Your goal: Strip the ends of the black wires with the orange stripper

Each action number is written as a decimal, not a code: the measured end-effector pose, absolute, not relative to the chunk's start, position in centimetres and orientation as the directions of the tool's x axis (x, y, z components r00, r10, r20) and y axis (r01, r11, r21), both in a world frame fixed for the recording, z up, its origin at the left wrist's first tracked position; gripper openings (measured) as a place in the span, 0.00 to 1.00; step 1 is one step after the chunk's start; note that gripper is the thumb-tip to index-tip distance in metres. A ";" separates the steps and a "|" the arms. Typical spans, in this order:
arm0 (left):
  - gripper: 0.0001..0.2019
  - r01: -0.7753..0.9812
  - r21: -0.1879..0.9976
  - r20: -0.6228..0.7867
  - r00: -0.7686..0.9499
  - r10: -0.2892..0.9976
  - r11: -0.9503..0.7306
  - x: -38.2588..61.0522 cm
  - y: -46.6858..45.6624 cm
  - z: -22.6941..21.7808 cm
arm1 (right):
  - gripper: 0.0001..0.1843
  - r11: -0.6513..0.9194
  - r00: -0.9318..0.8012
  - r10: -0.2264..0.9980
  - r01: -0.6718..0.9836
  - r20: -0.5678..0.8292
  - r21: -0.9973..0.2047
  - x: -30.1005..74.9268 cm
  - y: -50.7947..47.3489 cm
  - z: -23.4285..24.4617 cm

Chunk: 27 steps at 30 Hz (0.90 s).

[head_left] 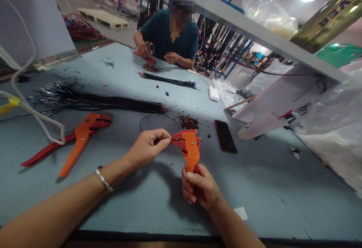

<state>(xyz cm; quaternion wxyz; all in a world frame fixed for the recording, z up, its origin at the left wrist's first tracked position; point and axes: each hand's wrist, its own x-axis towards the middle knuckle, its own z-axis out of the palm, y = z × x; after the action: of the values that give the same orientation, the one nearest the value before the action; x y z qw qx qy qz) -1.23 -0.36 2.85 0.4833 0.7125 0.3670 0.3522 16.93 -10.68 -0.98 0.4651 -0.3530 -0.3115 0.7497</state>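
"Where is the orange-and-red, pistol-shaped hand tool [192,150]?"

"Just right of the frame's centre. Its long axis runs nearly upright, and its red nose points toward the left of the frame."

"Which hand is nearer that nose?"

"The bare left hand [147,147], coming in from the lower left. Its thumb and fingertips are pinched together right at the nose; what lies between them cannot be made out. A thin dark wire [140,124] curves just above that hand, its lower end hidden."

"And the bare right hand [201,187]?"

"Below the tool's head, lower right of centre, clamped around the handle. Whether the tool's own jaws have met cannot be told."

"What lies farther out?"

"A heap of small black-and-copper clippings [188,122] just above the tool's head, a flat black phone [225,136] to its right, and a long bundle of black wires [121,102] at upper left."
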 end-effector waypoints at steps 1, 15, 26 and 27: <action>0.12 0.180 0.950 0.142 0.481 0.865 -0.256 -1.2 -0.3 2.8 | 0.17 -0.370 -0.322 0.918 -0.479 -0.233 -0.796 16.9 -10.6 -1.0; 0.11 0.173 0.972 0.086 0.373 0.924 -0.160 -1.2 -0.1 2.9 | 0.18 -0.191 -0.233 0.966 -0.370 -0.108 -0.909 17.9 -10.5 0.5; 0.11 0.061 0.998 0.005 0.407 0.913 -0.033 -0.4 -1.1 2.4 | 0.14 0.067 -0.233 0.972 0.200 0.019 -0.977 17.9 -9.7 1.6; 0.11 0.044 0.999 0.000 0.413 0.911 -0.020 -0.3 -1.1 2.4 | 0.13 0.121 -0.213 0.975 0.286 0.060 -0.951 17.8 -9.7 1.7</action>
<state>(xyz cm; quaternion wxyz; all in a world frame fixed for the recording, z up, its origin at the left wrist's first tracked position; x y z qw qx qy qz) -0.32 -1.10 2.38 0.5799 0.6085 0.3924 0.3735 17.77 -9.65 1.69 0.3883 -0.4927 -0.6400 0.4436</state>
